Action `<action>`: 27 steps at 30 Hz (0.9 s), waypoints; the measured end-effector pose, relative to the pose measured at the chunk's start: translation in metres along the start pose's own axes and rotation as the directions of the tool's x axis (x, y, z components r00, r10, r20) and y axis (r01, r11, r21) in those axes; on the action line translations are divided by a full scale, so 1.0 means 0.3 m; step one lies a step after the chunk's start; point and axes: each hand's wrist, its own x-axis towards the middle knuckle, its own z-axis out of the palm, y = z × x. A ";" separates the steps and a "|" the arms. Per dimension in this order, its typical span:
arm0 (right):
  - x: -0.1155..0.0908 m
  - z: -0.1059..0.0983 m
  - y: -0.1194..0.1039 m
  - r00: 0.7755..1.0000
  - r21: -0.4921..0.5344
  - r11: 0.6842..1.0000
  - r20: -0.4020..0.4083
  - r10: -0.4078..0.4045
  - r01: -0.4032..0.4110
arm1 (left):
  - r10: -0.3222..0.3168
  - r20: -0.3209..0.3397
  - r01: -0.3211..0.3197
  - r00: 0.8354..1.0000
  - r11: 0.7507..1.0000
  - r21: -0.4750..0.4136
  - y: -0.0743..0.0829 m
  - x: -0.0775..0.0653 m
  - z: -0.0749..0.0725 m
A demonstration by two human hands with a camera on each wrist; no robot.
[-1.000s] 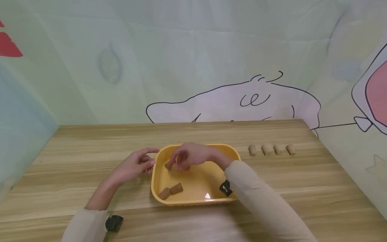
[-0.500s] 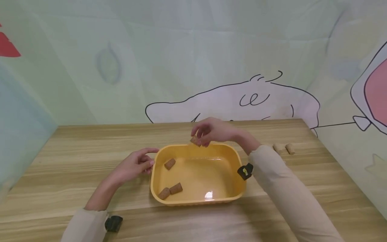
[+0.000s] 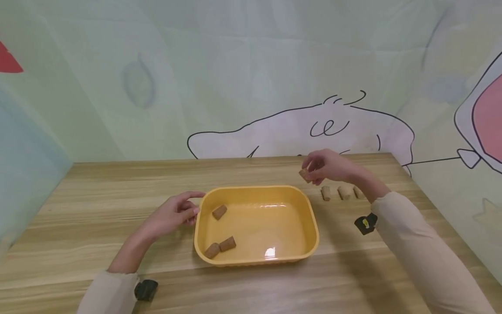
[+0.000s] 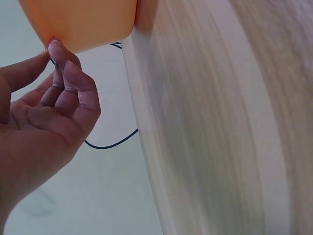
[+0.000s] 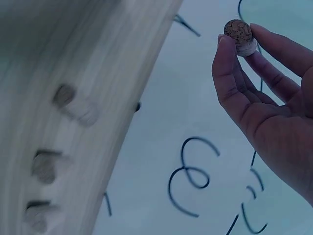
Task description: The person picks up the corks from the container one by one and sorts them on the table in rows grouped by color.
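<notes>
A yellow plastic tray (image 3: 270, 261) sits on the table, with three brown corks inside: one cork (image 3: 219, 212) near the back left and two, a cork (image 3: 212, 250) and another cork (image 3: 228, 244), end to end at the front left. Against the tray's left side rests my left hand (image 3: 172, 216), its fingertips touching the outer wall (image 4: 83, 24) and rim. My right hand (image 3: 327, 165) pinches a cork (image 5: 238, 33) between thumb and fingertips, raised above the table behind the tray's back right corner.
Right of the tray, lighter corks stand in a row, the nearest cork (image 3: 326, 193) just below my right hand; my right wrist covers part of the row. A printed cloth (image 3: 251, 87) rises behind the table's (image 3: 129, 179) back edge.
My right hand took a cork out of the tray and carried it right, over the back rim, to near the row. The left hand stays at the tray's left side.
</notes>
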 end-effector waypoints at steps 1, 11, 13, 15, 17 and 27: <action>-0.014 -0.006 0.019 1.000 0.002 1.000 -0.004 0.010 -0.010 | 0.001 0.000 -0.001 1.000 1.000 0.002 -0.001 0.000 -0.001; -0.134 0.010 0.169 0.990 0.052 0.989 -0.037 0.137 -0.135 | 0.000 0.001 0.000 1.000 1.000 -0.004 0.002 -0.003 -0.003; -0.150 0.025 0.195 0.990 0.093 0.987 -0.030 0.135 -0.132 | -0.003 -0.001 0.003 1.000 1.000 0.000 0.002 -0.002 -0.003; -0.161 0.041 0.221 0.991 0.117 0.985 -0.033 0.132 -0.128 | -0.009 -0.004 0.009 1.000 1.000 0.003 0.002 -0.002 -0.005; -0.168 0.058 0.243 0.990 0.146 0.981 -0.035 0.133 -0.127 | -0.008 -0.005 0.008 1.000 1.000 0.004 0.002 -0.003 -0.005; -0.179 0.114 0.308 0.987 0.188 0.975 -0.086 0.133 -0.115 | 0.007 0.006 -0.007 1.000 1.000 -0.012 0.003 -0.005 -0.001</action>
